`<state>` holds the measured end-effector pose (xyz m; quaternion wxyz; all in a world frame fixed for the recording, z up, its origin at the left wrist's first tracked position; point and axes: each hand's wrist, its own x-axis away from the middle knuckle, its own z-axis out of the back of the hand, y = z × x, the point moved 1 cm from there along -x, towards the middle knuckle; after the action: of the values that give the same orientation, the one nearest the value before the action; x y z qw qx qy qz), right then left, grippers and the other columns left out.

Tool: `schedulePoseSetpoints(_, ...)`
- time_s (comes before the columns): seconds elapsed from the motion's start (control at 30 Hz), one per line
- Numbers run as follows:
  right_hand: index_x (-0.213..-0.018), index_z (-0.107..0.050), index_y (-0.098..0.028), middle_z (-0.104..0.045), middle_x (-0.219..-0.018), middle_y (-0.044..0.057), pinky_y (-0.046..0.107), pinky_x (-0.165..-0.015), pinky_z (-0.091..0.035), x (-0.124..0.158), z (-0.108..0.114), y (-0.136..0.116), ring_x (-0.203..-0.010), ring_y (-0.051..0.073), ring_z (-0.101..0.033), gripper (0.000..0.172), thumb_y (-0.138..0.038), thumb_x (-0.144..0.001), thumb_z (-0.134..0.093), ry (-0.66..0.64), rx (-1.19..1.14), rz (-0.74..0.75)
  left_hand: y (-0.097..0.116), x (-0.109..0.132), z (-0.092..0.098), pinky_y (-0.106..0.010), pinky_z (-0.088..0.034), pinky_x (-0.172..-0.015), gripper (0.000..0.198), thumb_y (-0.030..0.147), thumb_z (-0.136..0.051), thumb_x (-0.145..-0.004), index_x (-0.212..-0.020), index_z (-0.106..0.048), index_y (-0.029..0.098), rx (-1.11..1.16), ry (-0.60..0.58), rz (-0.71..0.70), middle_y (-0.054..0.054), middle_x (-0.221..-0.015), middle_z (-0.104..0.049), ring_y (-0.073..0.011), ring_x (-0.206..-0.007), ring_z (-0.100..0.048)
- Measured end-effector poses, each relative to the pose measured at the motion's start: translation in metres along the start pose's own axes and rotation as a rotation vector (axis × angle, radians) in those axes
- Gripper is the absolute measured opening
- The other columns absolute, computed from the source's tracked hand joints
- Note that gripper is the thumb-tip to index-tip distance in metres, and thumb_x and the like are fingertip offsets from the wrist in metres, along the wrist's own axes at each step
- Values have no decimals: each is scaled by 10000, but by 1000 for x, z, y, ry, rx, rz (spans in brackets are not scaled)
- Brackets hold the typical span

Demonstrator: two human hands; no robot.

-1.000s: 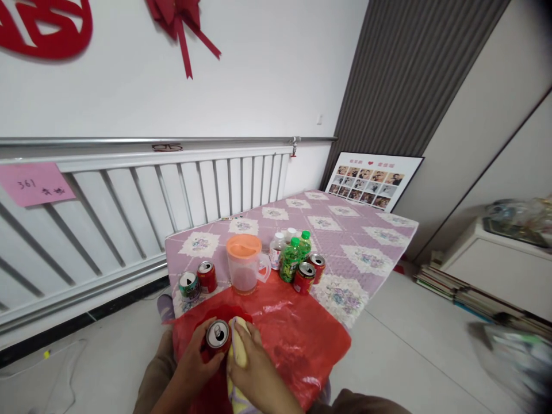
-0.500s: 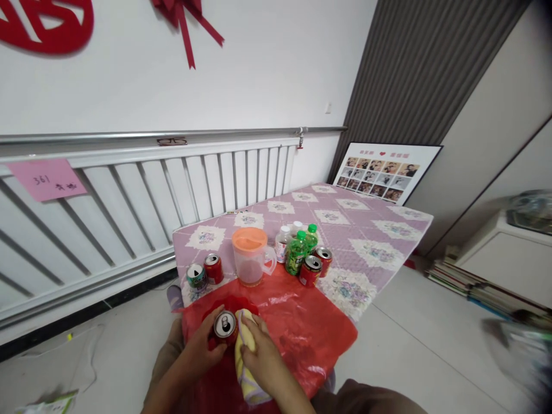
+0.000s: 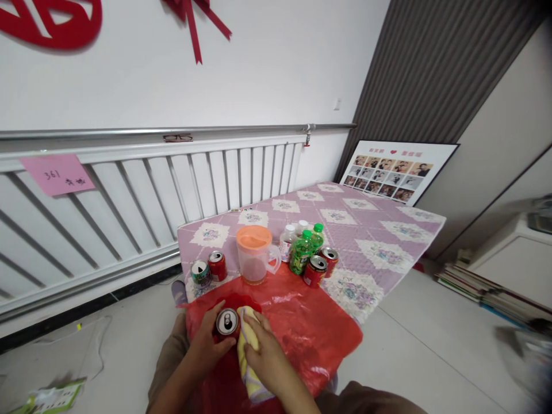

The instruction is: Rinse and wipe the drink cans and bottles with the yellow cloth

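My left hand (image 3: 210, 339) is wrapped round an opened red drink can (image 3: 227, 323), which stands upright with its top towards me. My right hand (image 3: 264, 351) grips a folded yellow cloth (image 3: 246, 368) and presses it against the can's right side. Beneath them lies a red scalloped dish (image 3: 245, 300), mostly hidden by the hands, on a sheet of red plastic (image 3: 310, 322). Beyond the hands stands a clear pitcher (image 3: 253, 264) with an orange lid.
Left of the pitcher are a green can (image 3: 200, 276) and a red can (image 3: 217, 266). On its right stand green-capped bottles (image 3: 301, 253), white-capped bottles (image 3: 287, 242) and two red cans (image 3: 315, 271). A floral cloth (image 3: 345, 247) covers the table; a white radiator (image 3: 233, 178) runs behind.
The whole view has shifted slightly, so things appear a little further right. Both hands keep their hold on the can and the cloth.
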<state>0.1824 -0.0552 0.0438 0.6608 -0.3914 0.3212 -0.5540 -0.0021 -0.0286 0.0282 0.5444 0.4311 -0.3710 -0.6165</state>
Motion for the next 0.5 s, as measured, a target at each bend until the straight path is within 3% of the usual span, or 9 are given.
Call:
schedulePoseSetpoints(0.23, -1388, -497, -172, -369, -1526, 97, 361, -1173, -252, 1, 1, 1, -1417, 185, -331, 660, -84, -735, -480, -13, 8, 1, 23, -1, 12, -453, -523, -985, 560, 133, -639, -576, -1126, -582, 226, -36, -101, 37, -61, -1138, -697, -282, -1072, -658)
schedulePoseSetpoints(0.37, -1385, -501, -202, -328, -1546, 73, 347, -1176, -244, -3, 6, -8, -1433, 175, -295, 632, -101, -761, -486, 26, -21, 22, 34, -1, 13, -434, -510, -1011, 597, 113, -596, -585, -1173, -574, 215, -89, -135, 29, -63, -1210, -675, -274, -1118, -639)
schedulePoseSetpoints(0.5, -1398, -487, -180, -345, -1538, 90, 348, -1174, -251, -3, 3, -3, -1424, 188, -316, 656, -90, -748, -493, -17, 19, 6, 39, 2, 15, -412, -500, -1028, 627, 113, -586, -603, -1219, -575, 230, -195, -101, 47, -48, -1267, -649, -270, -1164, -615)
